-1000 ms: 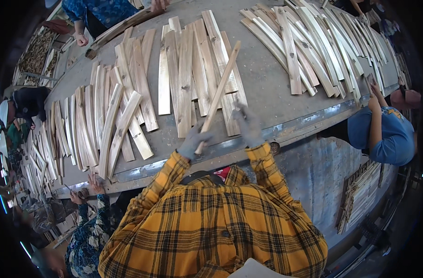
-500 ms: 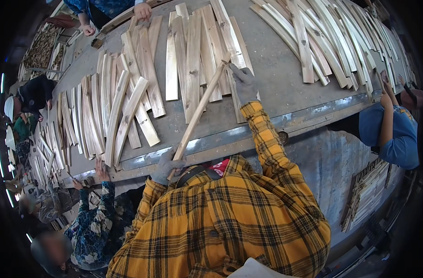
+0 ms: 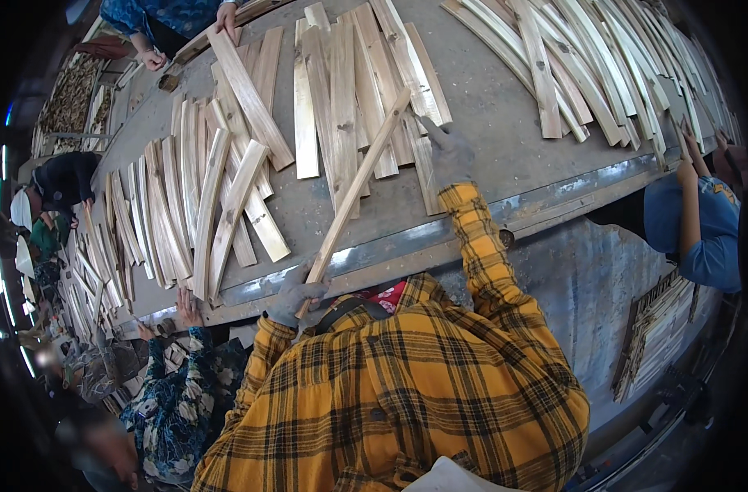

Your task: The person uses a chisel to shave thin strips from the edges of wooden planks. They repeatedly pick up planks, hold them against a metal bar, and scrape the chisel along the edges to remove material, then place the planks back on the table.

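The wooden strip (image 3: 358, 193) I have is slim, straight and light brown, its narrow edge showing, and it lies in front of me across the metal front edge (image 3: 546, 195) of the table (image 3: 481, 107). My left hand (image 3: 297, 293), in a grey glove, is closed around its near end; my gloved right hand (image 3: 451, 156) is blurred beside the far end, and I cannot tell its grip. A middle pile of boards (image 3: 342, 107) sits behind the far half, crowding that end, with more boards to either side. The strip's long axis slants from my lower left toward the upper right, away from me.
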A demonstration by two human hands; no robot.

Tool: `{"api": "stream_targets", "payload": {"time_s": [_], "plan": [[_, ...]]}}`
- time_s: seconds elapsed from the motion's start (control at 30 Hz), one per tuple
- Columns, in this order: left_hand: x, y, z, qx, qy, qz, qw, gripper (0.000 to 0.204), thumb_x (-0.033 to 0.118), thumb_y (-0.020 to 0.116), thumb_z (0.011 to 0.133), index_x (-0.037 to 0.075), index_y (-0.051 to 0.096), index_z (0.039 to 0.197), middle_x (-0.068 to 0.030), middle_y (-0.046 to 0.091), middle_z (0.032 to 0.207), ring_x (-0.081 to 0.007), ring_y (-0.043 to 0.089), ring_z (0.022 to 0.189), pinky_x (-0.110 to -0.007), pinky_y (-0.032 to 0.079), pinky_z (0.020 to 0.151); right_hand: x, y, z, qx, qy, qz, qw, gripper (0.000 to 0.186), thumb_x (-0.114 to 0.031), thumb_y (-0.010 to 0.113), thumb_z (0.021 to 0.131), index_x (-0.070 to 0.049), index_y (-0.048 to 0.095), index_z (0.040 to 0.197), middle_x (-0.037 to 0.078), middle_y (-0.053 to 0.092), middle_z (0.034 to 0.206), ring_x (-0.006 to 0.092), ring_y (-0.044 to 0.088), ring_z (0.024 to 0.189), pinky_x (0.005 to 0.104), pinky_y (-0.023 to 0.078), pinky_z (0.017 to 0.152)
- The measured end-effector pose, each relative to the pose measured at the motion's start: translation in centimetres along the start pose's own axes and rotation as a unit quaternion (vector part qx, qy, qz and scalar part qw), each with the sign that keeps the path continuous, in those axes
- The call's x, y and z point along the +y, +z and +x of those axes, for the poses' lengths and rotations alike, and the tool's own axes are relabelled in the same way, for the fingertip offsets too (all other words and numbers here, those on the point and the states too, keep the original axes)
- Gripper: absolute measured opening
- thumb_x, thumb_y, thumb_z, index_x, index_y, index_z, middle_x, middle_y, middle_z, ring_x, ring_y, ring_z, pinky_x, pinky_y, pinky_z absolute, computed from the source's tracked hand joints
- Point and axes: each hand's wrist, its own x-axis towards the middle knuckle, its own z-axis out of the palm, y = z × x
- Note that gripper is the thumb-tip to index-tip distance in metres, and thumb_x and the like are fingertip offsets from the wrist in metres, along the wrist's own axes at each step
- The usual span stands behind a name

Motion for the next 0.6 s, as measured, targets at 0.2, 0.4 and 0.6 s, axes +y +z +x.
{"api": "stream_targets", "payload": {"time_s": [0.2, 0.4, 0.6], "plan": [[0.5, 0.1, 0.3, -0.007, 0.001, 0.013, 1.000, 0.064, -0.002, 0.059, 0.070, 0.000, 0.045, 0.132, -0.0037, 0.053, 0.083, -0.0068, 0.045, 0.052, -0.019, 0.038, 0.045, -1.2, -1.4, 1.7, -0.030, -0.085, -0.041, 0.995, 0.055, 0.000, 0.056, 0.083, -0.034, 0.060, 0.126, 0.006, 0.060, 0.082, 0.0254, 0.061, 0.075, 0.0389, 0.051, 0.068], [0.9, 0.3, 0.2, -0.003, -0.006, 0.020, 1.000, 0.063, -0.002, 0.061, 0.072, 0.000, 0.044, 0.132, -0.0037, 0.053, 0.083, -0.0063, 0.045, 0.052, -0.018, 0.038, 0.045, -1.4, -2.2, 1.3, -0.076, -0.040, 0.060, 0.995, 0.051, 0.002, 0.059, 0.079, -0.027, 0.065, 0.121, 0.006, 0.060, 0.082, 0.0212, 0.060, 0.074, 0.0318, 0.050, 0.068], [0.9, 0.0, 0.1, -0.066, -0.065, -0.159, 0.983, 0.053, 0.010, 0.060, 0.080, -0.006, 0.043, 0.128, -0.0155, 0.061, 0.095, -0.0183, 0.061, 0.060, -0.026, 0.052, 0.052, -1.1, -0.9, 1.4, -0.156, -0.021, 0.181, 0.971, 0.040, 0.004, 0.057, 0.085, -0.016, 0.067, 0.118, 0.005, 0.059, 0.079, 0.0157, 0.058, 0.072, 0.0274, 0.048, 0.068]]}}
